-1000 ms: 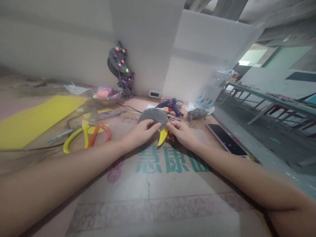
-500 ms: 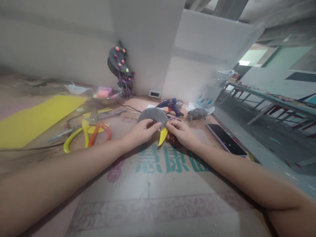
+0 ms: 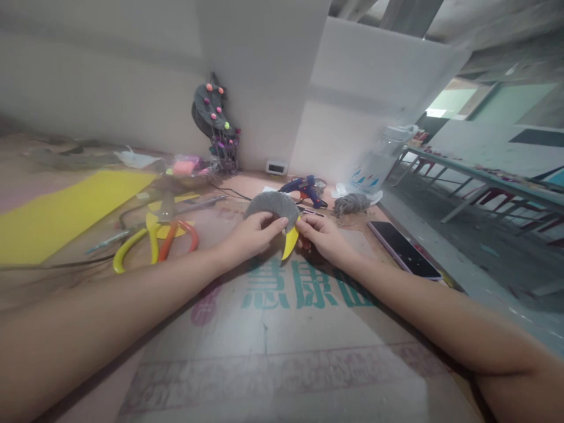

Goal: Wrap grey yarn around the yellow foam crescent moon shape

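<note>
A crescent shape (image 3: 274, 204), mostly wrapped in grey yarn, is held up above the printed board in front of me. Its lower tip is bare yellow card (image 3: 289, 242). My left hand (image 3: 259, 231) is closed on the wrapped part, thumb on the near face. At the border of yarn and card, the thumb and fingers of my right hand (image 3: 319, 232) pinch together at the crescent's right edge. Any yarn strand between those fingers is too small to make out. A small ball of grey yarn (image 3: 351, 204) lies beyond my right hand.
Behind the crescent lies a blue glue gun (image 3: 304, 188). Scissors with yellow and orange handles (image 3: 152, 244) and a yellow sheet (image 3: 66, 211) are at left. A phone (image 3: 404, 249) and water bottle (image 3: 374, 161) stand right. A decorated grey crescent (image 3: 211, 111) leans on the wall.
</note>
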{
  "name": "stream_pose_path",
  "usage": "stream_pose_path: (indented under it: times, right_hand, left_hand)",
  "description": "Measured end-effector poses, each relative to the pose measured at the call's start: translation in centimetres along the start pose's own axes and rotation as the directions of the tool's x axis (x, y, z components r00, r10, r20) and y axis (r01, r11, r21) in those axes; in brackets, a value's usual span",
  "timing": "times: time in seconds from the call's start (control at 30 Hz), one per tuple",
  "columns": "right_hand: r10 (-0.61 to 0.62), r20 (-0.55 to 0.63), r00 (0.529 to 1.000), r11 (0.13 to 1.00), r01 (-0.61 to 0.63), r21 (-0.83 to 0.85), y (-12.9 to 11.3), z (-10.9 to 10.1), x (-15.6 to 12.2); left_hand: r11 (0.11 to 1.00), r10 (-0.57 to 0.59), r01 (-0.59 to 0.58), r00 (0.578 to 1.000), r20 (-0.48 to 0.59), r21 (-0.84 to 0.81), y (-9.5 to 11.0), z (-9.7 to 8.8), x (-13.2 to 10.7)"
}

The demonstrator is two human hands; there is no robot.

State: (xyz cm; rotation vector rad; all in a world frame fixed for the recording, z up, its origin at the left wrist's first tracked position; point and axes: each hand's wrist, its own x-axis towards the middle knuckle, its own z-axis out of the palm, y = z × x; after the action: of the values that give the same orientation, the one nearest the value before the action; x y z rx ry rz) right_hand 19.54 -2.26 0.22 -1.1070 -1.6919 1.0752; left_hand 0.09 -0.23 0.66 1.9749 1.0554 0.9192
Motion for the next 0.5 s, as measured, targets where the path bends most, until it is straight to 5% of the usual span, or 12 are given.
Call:
stream_pose_path:
  times: [0.5]
  right_hand:
    - [-0.008,-0.004,1.0,1.0,0.008,-0.001,-0.05,-0.09,-0.02]
  left_hand:
    - [0.993,-0.114,0.114,0.993,-0.01,0.006,0.04,0.03,-0.18]
